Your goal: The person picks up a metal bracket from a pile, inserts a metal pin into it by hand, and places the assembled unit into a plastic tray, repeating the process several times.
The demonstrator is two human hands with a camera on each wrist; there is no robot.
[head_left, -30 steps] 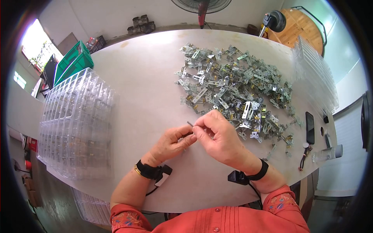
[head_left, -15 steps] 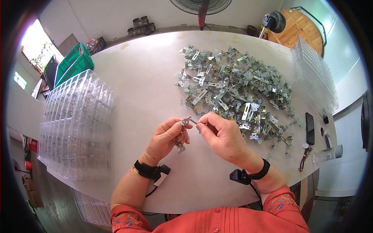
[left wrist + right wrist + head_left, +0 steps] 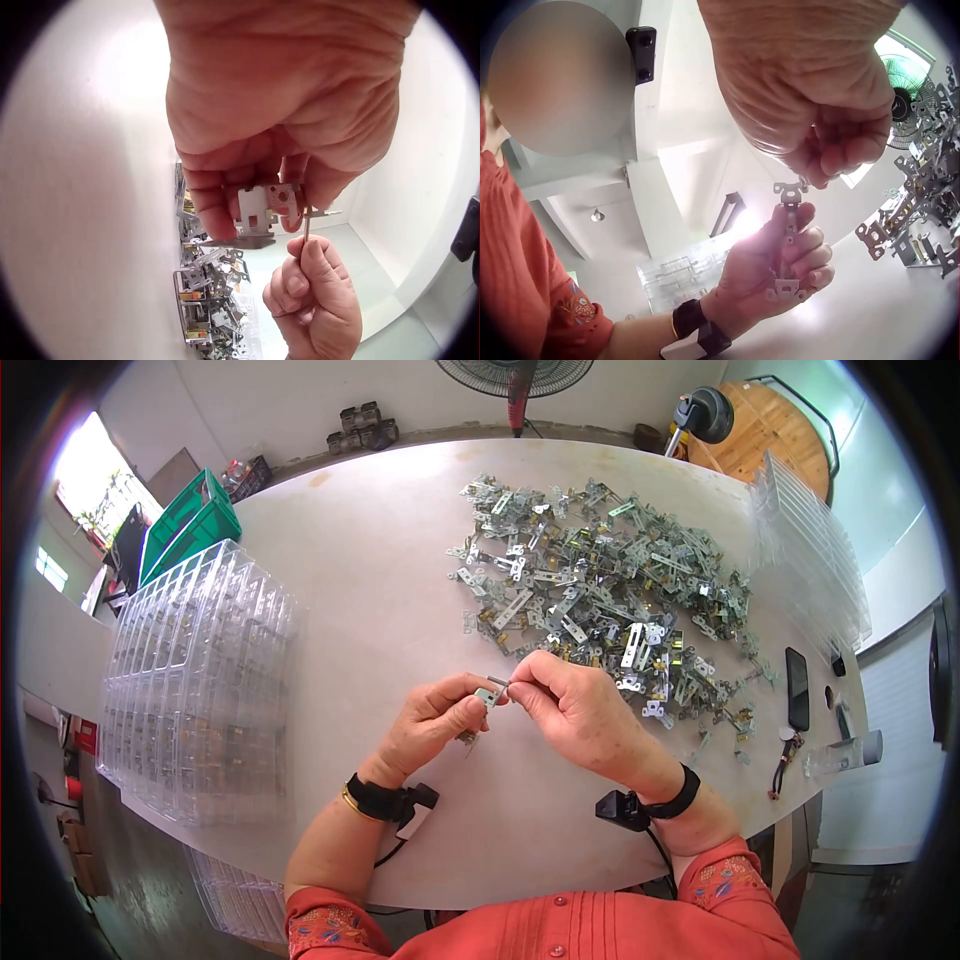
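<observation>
Over the near part of the table, my left hand (image 3: 425, 725) grips a metal mounting bracket (image 3: 255, 210) between thumb and curled fingers. The bracket has a flat end plate with holes, plainest in the right wrist view. My right hand (image 3: 580, 715) pinches a thin grey metal rod (image 3: 306, 229) between thumb and forefinger. In the left wrist view the rod's far end meets the bracket beside the left fingertips. A large pile of similar metal brackets (image 3: 600, 575) lies just beyond the right hand.
Stacked clear plastic trays (image 3: 190, 690) stand at the left, with a green crate (image 3: 190, 525) behind them. More clear trays (image 3: 810, 560) lean at the right edge. A phone (image 3: 797, 690), a watch (image 3: 783, 760) and a clear bottle (image 3: 845, 756) lie at the right.
The bracket came into view from between the hands, its end turned up, and has since rotated so its pale end plate faces the head camera. Both hands stay close together around the rod.
</observation>
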